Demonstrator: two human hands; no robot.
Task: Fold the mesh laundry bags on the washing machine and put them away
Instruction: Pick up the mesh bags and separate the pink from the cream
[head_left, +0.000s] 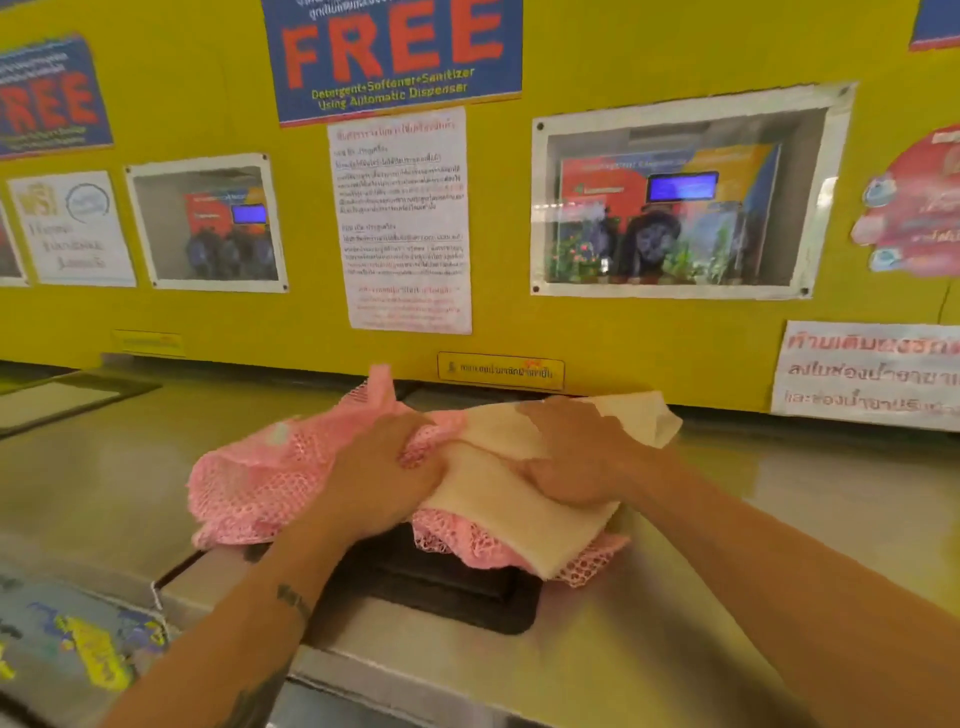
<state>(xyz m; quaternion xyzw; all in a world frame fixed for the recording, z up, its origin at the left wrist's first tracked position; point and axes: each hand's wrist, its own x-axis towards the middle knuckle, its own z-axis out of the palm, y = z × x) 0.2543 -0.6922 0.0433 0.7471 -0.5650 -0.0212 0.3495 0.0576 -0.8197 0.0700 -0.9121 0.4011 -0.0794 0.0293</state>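
both our hands press on the bags: left hand (387, 470) curls into the pink mesh bag (260, 483), right hand (576, 452) lies flat on the cream mesh bag (498, 512) draped over it, atop the steel washing machine (727, 545), below a yellow wall (571, 332).

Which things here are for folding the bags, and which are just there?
For the job: pink mesh bag, cream mesh bag, washing machine top, left hand, right hand.

Just there: FREE poster, white paper notice, black panel.
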